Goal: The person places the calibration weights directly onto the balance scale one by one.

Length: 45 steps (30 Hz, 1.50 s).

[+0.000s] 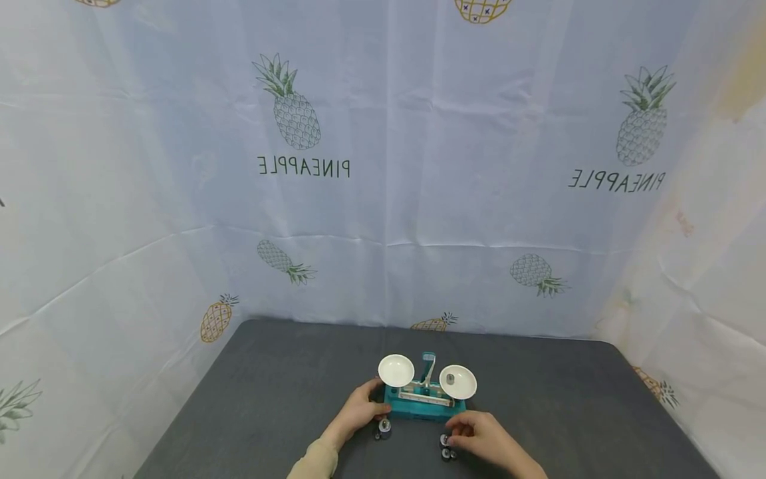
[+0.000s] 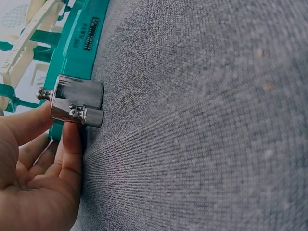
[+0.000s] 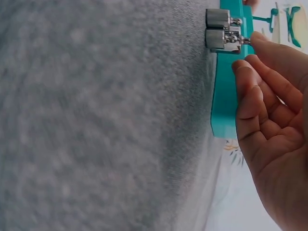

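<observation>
A teal balance scale (image 1: 421,407) stands on the dark tabletop, its two white pans (image 1: 396,370) raised on either side. My left hand (image 1: 357,407) is at the scale's left end, fingers along its side and thumb near the front corner. Close in front of that thumb stand a large metal weight (image 2: 77,91) and a small one (image 2: 94,117). My right hand (image 1: 481,432) is at the scale's front right, fingers loosely bent. Its thumb tip is right at the knob of a metal weight (image 3: 215,39), the index fingertip apart from it. Another weight (image 3: 217,19) stands beside it.
A small grey weight (image 1: 451,378) sits in the right pan (image 1: 467,386). The dark cloth-covered table (image 1: 269,379) reaches back to a white curtain (image 1: 419,166) printed with pineapples, which also hangs along both sides.
</observation>
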### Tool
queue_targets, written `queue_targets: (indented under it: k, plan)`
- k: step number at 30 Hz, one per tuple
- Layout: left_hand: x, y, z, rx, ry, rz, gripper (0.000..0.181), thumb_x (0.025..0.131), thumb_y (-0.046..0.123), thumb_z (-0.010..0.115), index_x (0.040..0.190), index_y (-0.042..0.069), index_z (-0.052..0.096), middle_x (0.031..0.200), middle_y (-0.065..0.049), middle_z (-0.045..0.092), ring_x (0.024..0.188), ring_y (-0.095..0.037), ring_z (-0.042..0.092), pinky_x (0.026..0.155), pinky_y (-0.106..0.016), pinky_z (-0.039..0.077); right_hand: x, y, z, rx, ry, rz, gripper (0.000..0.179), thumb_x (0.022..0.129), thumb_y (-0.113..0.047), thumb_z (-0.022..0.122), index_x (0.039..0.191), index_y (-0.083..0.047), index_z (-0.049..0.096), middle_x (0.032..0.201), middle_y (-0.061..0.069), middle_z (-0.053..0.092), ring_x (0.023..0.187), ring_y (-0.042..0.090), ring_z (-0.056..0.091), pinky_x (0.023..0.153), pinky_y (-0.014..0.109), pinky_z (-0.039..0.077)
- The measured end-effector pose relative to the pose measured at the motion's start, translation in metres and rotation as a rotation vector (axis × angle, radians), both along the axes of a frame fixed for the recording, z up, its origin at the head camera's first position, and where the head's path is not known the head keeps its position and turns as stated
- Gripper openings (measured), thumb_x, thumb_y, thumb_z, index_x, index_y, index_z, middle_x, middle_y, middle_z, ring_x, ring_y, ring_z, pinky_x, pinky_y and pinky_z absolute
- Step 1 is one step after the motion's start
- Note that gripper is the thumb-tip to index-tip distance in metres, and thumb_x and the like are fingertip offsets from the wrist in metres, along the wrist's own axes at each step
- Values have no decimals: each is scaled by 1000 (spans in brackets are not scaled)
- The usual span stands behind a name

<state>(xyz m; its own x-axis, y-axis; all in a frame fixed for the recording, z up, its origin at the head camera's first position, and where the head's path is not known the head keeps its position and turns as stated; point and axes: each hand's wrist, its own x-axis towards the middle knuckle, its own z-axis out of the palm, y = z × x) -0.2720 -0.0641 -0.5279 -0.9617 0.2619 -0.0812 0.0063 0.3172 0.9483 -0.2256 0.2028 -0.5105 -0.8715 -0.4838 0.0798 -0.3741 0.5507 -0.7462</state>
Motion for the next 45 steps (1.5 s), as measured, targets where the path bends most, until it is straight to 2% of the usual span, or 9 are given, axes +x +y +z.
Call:
queue_targets:
  k: [2,6,8,16,21,27,34,40,45]
  plan:
    - [2,0,4,9,6,-4,56,73,5,63,124,-3,42,109,-21,52,60,-10,54,56,-28,47,0,-1,-2,-3,-7,5,23,76,-27,65,89,-8,65,73,-6,61,62,-6,49,53,18,42]
    - [0,0,2,6,7,-4,56,73,6,64,124,-2,42,107,-19,54,59,-11,55,55,-28,47,-2,-1,-5,-1,-2,16,21,76,-26,65,89,-9,66,72,-7,61,62,-7,49,53,17,42]
    - [-4,-1,-6,0,1,-4,58,73,8,66,125,-1,42,107,-18,54,59,-11,55,55,-28,47,-3,-1,-6,-1,-9,27,21,76,-25,65,89,-9,66,72,-6,62,62,-7,50,52,17,42]
    - [-3,0,-3,-17,9,-6,57,74,7,64,125,-3,41,100,-17,56,58,-10,54,55,-28,47,-4,0,-8,-15,-84,71,22,77,-26,64,92,-10,66,75,-3,63,63,-5,51,53,18,42]
    - [-4,0,-4,-30,21,2,56,74,5,63,124,-5,41,110,-22,53,58,-10,54,55,-29,46,-4,0,-9,-7,-85,69,23,77,-28,63,91,-10,66,75,-7,62,63,-6,51,54,17,43]
    - [-3,-1,-4,-8,8,-1,59,73,8,66,125,-3,41,106,-18,55,57,-10,54,53,-27,46,-3,-1,-10,16,-65,57,21,77,-28,63,88,-11,66,73,-9,61,62,-6,50,53,18,43]
    - [-2,-1,-4,-5,-5,6,62,71,10,67,126,-3,41,114,-21,51,58,-10,55,54,-27,47,-2,-3,-8,37,-63,36,18,76,-27,64,85,-11,66,70,-10,60,59,-6,48,51,18,42]
    - [-2,0,-5,-12,12,11,60,72,9,66,125,-4,41,114,-22,50,57,-11,54,54,-28,47,-1,-2,-5,41,-51,29,16,77,-26,64,84,-12,66,69,-10,59,59,-6,47,51,18,41]
    - [-4,0,-6,-15,-3,12,61,72,10,66,126,-3,41,115,-22,50,58,-11,54,54,-27,46,0,-2,-3,38,-24,33,15,77,-27,64,83,-13,65,68,-10,59,58,-6,47,50,18,41]
